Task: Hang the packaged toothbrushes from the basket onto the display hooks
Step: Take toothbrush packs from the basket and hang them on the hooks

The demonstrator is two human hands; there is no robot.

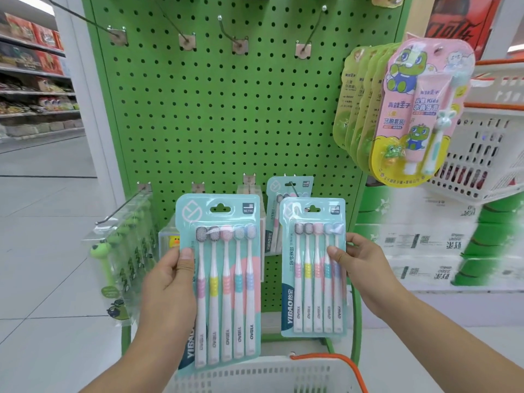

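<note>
Toothbrush packs (224, 279) upright, heads up, hand-held

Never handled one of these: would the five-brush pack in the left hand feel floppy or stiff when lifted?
Probably fairly stiff: the toothbrush pack stays flat though the left hand grips only one edge. Likely light, since thumb and fingers alone hold it upright. Its glossy plastic front may be a bit slippery.

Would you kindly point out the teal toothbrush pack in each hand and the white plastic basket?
Left-hand teal toothbrush pack (226, 279), head view: blister front.
Right-hand teal toothbrush pack (313, 282), head view: blister front.
White plastic basket (255, 375), head view: near wall.
</note>
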